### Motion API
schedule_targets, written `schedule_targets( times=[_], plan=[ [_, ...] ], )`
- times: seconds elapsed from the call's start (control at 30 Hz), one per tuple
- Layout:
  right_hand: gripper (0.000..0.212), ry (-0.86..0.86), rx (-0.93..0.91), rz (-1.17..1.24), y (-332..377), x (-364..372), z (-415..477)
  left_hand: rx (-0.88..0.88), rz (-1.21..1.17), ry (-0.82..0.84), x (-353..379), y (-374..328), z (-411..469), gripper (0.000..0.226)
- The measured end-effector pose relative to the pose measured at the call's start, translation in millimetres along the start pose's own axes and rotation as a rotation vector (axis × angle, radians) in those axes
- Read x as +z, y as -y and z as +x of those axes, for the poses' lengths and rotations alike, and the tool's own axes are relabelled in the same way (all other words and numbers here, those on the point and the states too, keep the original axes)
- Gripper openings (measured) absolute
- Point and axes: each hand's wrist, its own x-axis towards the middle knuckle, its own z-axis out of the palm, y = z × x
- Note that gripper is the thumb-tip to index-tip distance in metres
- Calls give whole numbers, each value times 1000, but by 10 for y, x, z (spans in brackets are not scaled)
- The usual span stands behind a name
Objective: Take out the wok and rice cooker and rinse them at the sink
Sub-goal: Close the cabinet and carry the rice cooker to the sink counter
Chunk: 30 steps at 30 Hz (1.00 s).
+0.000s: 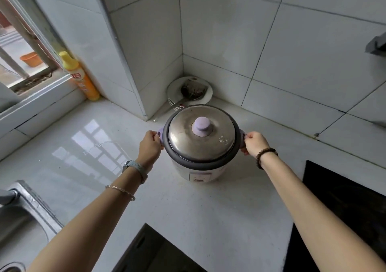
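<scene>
Rice cooker (201, 163): between the two hands, standing on the white worktop (83, 146), its steel lid (208, 146) on and the lilac knob (201, 126) on top.
Left hand (149, 146): fingers curled round the cooker's lilac side handle (160, 132).
Right hand (253, 144): gripping the opposite handle.
Plates (205, 93): stacked in the tiled corner beyond the hands, just behind the cooker.
Bottle (80, 77): orange and yellow, well left of the left hand, against the wall.
Sink (20, 219): left of the left forearm.

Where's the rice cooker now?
In the head view the rice cooker stands on the counter, just before the stacked plates in the tiled corner; the left hand and right hand grip its handles.
</scene>
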Motion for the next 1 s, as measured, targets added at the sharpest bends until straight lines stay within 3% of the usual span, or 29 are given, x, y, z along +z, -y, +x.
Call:
schedule_targets(
  times=[0.27, 0.53, 1.0],
  plan=[
    [19, -93, 74, 18, -286, -330, -126, 75, -27, 56, 386, -288, -1, 26],
    [31, -205, 141, 54, -667, -767, -150, 174, -42, 163, 924, -534, -127, 21],
    [31, -234, 225, 150, -1039, -1004, -177, 159, -29, 230, 1333, -668, -282, 25]
  ],
)
